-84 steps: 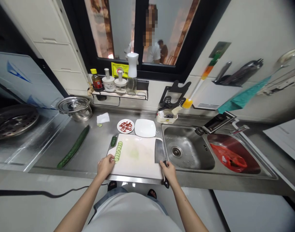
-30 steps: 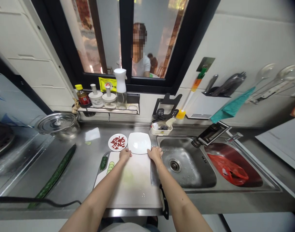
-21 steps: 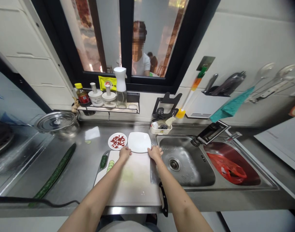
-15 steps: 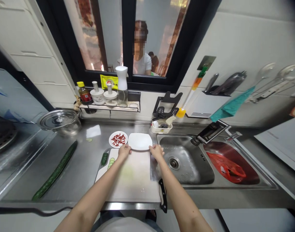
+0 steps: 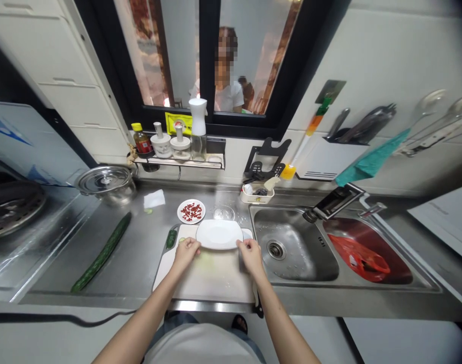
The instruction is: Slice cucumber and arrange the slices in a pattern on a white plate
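A white rectangular plate (image 5: 219, 234) is held at its two near corners, above the far part of a white cutting board (image 5: 212, 285). My left hand (image 5: 187, 252) pinches the left corner, and my right hand (image 5: 250, 253) pinches the right one. Behind the board stands a small round plate (image 5: 191, 211) with red chopped pieces. A short cucumber piece (image 5: 171, 238) lies at the board's upper left. Cucumber slices are mostly hidden behind my left hand. The knife (image 5: 259, 306) at the board's right edge is largely covered by my right arm.
A long cucumber (image 5: 102, 255) and a lidded pot (image 5: 108, 184) are on the left counter. On the right is a sink (image 5: 295, 247) with a red bag (image 5: 362, 260). A shelf (image 5: 181, 162) holds bottles and jars. Through the window, a person (image 5: 229, 96) is visible.
Both hands have lifted the white plate off the counter and brought it nearer, over the board. A wet patch shows where it was. The view has shifted slightly.
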Motion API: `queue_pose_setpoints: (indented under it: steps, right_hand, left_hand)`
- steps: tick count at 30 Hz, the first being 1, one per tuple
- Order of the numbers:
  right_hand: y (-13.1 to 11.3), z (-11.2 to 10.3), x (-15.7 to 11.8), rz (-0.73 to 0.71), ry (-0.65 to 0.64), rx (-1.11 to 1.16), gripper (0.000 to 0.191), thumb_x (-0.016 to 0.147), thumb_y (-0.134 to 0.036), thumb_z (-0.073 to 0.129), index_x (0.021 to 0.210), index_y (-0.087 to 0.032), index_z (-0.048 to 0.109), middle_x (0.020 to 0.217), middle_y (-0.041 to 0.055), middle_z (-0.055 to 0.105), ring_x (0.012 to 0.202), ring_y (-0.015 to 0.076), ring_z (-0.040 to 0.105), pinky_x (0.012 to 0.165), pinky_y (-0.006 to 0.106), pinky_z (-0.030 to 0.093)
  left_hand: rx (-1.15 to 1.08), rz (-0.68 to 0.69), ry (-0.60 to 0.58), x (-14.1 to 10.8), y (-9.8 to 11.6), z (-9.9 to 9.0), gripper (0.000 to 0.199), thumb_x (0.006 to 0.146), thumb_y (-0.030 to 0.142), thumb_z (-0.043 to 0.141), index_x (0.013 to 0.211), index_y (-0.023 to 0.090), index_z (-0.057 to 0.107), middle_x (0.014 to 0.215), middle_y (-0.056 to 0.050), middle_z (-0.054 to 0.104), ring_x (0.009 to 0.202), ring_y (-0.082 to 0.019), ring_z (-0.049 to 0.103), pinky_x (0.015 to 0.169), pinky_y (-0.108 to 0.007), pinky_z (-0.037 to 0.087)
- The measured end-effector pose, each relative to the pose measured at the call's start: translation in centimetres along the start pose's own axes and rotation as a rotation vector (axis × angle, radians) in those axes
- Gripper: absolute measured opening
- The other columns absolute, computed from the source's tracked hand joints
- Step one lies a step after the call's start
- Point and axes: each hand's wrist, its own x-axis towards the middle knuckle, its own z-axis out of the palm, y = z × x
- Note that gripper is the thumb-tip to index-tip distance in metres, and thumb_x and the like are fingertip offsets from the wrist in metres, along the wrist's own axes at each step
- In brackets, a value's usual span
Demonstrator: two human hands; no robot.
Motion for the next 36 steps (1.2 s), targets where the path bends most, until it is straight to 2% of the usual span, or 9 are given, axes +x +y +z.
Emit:
queue_pose_setpoints:
  steps: [5, 10, 16, 23, 30, 36]
  right_hand:
    - [0.4, 0.5, -4.0, -0.014, -0.073, 0.072, 0.036, 0.07, -0.058, 0.049, 0.064, -0.022, 0.049, 0.069, 0.0039, 0.057, 0.071, 0.0187, 0.051, 0.069, 0.029, 0.041]
    - [1.4, 1.3, -6.5, -0.02, -0.081, 0.075, 0.034, 0.072, -0.056, 0.05, 0.065, -0.022, 0.049, 0.071, 0.0031, 0.056, 0.07, 0.0182, 0.051, 0.07, 0.029, 0.042]
    - [2.6, 1.8, -7.7, -0.046, -0.09, 0.045, 0.029, 0.072, -0.051, 0.05, 0.066, -0.022, 0.048, 0.072, 0.0027, 0.055, 0.071, 0.0176, 0.052, 0.07, 0.029, 0.042]
    - [3.1, 2.0, -8.6, 0.08, -0.214, -0.07, 0.024, 0.074, -0.045, 0.05, 0.069, -0.022, 0.049, 0.065, 0.0009, 0.057, 0.065, 0.0174, 0.054, 0.062, 0.026, 0.04]
    - [2.1, 1.6, -9.1, 0.192, -0.332, -0.292, 0.017, 0.08, -0.037, 0.05, 0.08, -0.021, 0.054, 0.071, 0.0009, 0.061, 0.07, 0.0158, 0.057, 0.061, 0.022, 0.035]
    - [1.6, 1.5, -9.1, 0.226, -0.385, -0.362, 0.018, 0.084, -0.036, 0.049, 0.085, -0.02, 0.056, 0.075, 0.0024, 0.063, 0.073, 0.0158, 0.057, 0.06, 0.022, 0.033]
  left_hand:
    - [-0.022, -0.055, 0.01, -3.8, -2.5, -1.2, 0.019, 0.068, 0.035, 0.05, 0.057, 0.02, 0.049, 0.051, 0.001, 0.055, 0.047, -0.011, 0.045, 0.048, -0.022, 0.036]
    - [-0.036, -0.043, 0.024, -5.3, -4.7, -1.6, 0.016, 0.068, 0.034, 0.052, 0.06, 0.02, 0.049, 0.053, 0.002, 0.057, 0.054, -0.013, 0.053, 0.057, -0.023, 0.043]
    - [-0.045, -0.089, 0.034, -6.0, -6.9, -1.0, 0.014, 0.069, 0.033, 0.053, 0.063, 0.02, 0.05, 0.054, 0.002, 0.057, 0.056, -0.014, 0.054, 0.057, -0.023, 0.042]
    - [0.035, -0.095, 0.026, -6.1, -8.7, -0.5, 0.008, 0.069, 0.026, 0.054, 0.065, 0.02, 0.051, 0.053, 0.003, 0.057, 0.053, -0.013, 0.054, 0.057, -0.022, 0.041]
    - [0.168, -0.083, 0.013, -6.1, -9.5, -0.3, 0.011, 0.071, 0.023, 0.053, 0.062, 0.021, 0.048, 0.051, 0.004, 0.055, 0.052, -0.013, 0.054, 0.055, -0.022, 0.037]
    - [0.212, -0.111, -0.003, -6.1, -9.5, -0.4, 0.008, 0.073, 0.023, 0.052, 0.065, 0.02, 0.05, 0.053, 0.004, 0.057, 0.055, -0.013, 0.055, 0.056, -0.022, 0.036]
